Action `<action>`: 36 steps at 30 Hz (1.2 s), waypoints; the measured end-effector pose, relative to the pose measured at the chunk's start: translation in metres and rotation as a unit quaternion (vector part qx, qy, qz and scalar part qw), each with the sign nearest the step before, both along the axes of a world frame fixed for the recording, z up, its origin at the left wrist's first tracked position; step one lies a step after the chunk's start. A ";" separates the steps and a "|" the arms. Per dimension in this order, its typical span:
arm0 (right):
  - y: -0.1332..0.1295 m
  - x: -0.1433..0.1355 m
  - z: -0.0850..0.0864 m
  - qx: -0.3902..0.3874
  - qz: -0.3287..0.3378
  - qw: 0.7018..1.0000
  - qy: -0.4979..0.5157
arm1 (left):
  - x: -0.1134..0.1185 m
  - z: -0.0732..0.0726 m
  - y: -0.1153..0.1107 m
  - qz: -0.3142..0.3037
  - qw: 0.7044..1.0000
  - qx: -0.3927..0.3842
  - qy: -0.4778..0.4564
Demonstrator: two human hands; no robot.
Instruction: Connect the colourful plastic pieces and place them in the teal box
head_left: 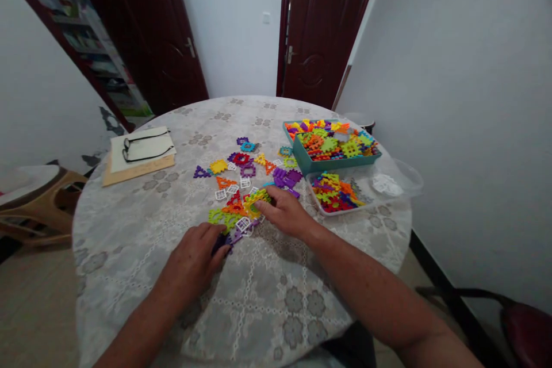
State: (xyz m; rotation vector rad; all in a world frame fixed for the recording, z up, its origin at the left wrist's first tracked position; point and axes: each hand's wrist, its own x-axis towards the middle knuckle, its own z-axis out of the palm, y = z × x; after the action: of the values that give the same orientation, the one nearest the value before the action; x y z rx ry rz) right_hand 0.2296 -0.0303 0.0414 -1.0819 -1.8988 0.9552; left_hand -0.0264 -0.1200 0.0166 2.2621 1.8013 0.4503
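My right hand [287,213] is closed on a small stack of yellow and green plastic building pieces [257,201] with toothed edges. My left hand [196,254] has its thumb and fingers around a dark purple building piece [221,243], partly hidden by the fingers. Right beside its fingertips lie green building pieces [221,217]. Between the hands are orange pieces [234,207] and white lattice pieces [244,224]. Farther out lie a yellow square [218,166], a red piece [240,159] and several purple pieces [284,178].
A teal box [340,164] full of colourful pieces stands at the right. Nearer is a clear plastic tub [336,213] with more pieces and a white bundle [387,184]. At the left, eyeglasses [146,155] rest on paper above a brown envelope [142,171]. A patterned cloth [142,230] covers the round table.
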 end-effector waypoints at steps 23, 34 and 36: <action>0.129 0.234 0.054 0.133 -0.240 0.929 -0.247 | -0.016 -0.023 -0.009 -0.008 0.997 0.056 -0.044; 0.128 0.213 0.036 0.210 -0.257 0.893 -0.303 | -0.004 0.007 -0.010 -0.001 0.994 0.058 -0.089; 0.130 0.212 0.032 0.235 -0.235 0.887 -0.322 | 0.000 0.013 -0.007 -0.002 0.993 0.057 -0.108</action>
State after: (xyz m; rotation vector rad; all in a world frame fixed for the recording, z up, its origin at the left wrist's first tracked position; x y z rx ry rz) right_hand 0.4415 0.0993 0.0736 -1.5593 -2.0509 -0.1770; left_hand -0.0260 -0.1267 0.0299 2.1906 1.7024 0.7822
